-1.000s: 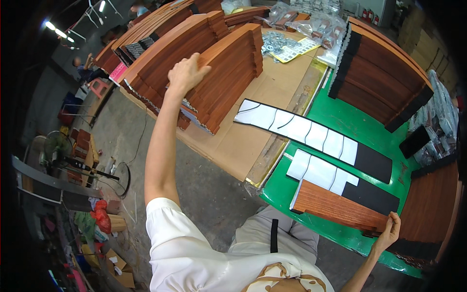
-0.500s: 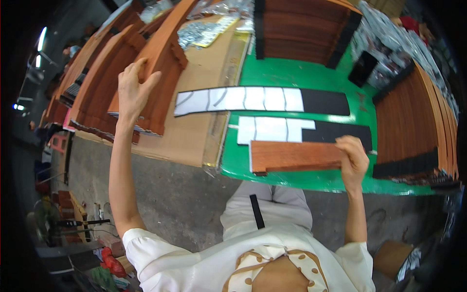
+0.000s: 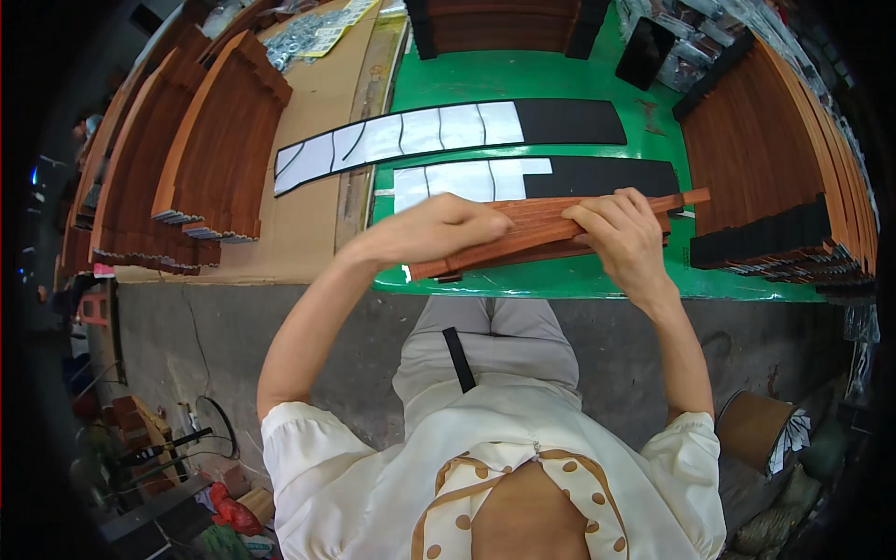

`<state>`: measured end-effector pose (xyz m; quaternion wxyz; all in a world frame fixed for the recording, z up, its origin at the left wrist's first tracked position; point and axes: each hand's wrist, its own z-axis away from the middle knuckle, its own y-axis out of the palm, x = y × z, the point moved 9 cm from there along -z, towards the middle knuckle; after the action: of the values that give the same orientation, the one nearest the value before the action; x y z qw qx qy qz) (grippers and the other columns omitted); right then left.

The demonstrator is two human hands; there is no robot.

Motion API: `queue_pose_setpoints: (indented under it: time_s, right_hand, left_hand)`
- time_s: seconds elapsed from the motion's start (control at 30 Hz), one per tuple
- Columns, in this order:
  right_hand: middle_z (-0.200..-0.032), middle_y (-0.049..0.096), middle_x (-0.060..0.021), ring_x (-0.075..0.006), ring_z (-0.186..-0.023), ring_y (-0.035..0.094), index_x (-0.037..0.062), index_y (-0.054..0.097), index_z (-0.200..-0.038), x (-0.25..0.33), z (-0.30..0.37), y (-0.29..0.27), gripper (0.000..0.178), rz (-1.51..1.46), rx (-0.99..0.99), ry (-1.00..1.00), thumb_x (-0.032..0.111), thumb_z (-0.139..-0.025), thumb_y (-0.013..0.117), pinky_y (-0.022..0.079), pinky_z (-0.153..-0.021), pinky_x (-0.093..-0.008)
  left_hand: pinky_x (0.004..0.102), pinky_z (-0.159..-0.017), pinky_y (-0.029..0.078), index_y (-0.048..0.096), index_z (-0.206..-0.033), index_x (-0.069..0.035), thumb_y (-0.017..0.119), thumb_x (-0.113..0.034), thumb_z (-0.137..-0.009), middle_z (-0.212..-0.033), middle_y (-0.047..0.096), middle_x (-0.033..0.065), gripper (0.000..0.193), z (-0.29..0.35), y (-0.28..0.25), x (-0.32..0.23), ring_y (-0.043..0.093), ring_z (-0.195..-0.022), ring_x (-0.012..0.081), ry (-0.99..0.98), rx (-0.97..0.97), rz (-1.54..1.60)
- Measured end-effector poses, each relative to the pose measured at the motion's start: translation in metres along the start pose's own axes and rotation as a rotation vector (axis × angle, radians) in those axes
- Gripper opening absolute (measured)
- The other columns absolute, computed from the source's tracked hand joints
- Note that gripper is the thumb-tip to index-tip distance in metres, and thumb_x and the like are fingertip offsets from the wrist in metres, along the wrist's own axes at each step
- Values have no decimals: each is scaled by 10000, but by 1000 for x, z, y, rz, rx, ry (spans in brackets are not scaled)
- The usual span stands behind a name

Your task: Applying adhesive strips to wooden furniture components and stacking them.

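Note:
A reddish-brown wood-grain board (image 3: pixel 534 222) lies slantwise over a second wood-grain board (image 3: pixel 523 259) at the near edge of the green table. My left hand (image 3: pixel 439 229) is closed on the upper board near its left end, thumb along its top. Farther right, my right hand (image 3: pixel 621 238) grips the same board, fingers bent over its far edge. Just beyond the boards rests a black strip with a white face (image 3: pixel 611 174), partly hidden by them. Behind that is a longer black strip with white, dark-lined panels (image 3: pixel 457 129), which reaches over onto the cardboard.
Stacked wood-grain boards (image 3: pixel 219 140) stand on the cardboard (image 3: pixel 313 187) at left. Another black-ended stack (image 3: pixel 761 168) rises at right on the green tabletop (image 3: pixel 523 77). A dark phone-like slab (image 3: pixel 644 53) leans near clear plastic bags. Small metal parts (image 3: pixel 303 42) lie at the far left.
My left hand has come from the left stack to the table's front edge with a board, laying it across the one my right hand held. My right hand now grips the upper board.

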<state>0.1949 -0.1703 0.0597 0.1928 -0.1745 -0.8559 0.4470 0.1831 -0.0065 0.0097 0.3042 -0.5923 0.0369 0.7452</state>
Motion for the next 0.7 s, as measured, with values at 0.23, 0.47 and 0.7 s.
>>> queue_pose_setpoints:
  time_s: [0.23, 0.47, 0.7]
  right_hand:
    - [-922, 637, -29, -208, -848, 593, 76, 629, -986, -26, 10, 19, 301, -10, 17, 111, 100, -698, 713, 424, -778, -355]
    - [-1016, 631, -78, -253, -954, 583, 60, 614, -1082, -37, -1, 24, 376, -154, 165, 178, 126, -723, 705, 431, -852, -380]
    - [-998, 628, -88, -265, -912, 602, 52, 630, -1052, -86, -64, 39, 268, -261, 356, 105, 31, -785, 631, 492, -757, -367]
  left_hand:
    - [295, -766, 474, 648, -1092, -2, 665, -266, -837, -928, 674, 100, 367, 21, -27, 10, 596, -841, 149, 85, -202, -126]
    - [294, -816, 470, 642, -1106, -20, 659, -197, -823, -1054, 663, 106, 335, 16, -48, 27, 604, -922, 165, 192, -236, 133]
    - [328, -863, 479, 653, -1083, -37, 622, -56, -835, -1101, 652, 95, 250, -45, -78, 47, 607, -1018, 212, 188, -318, -241]
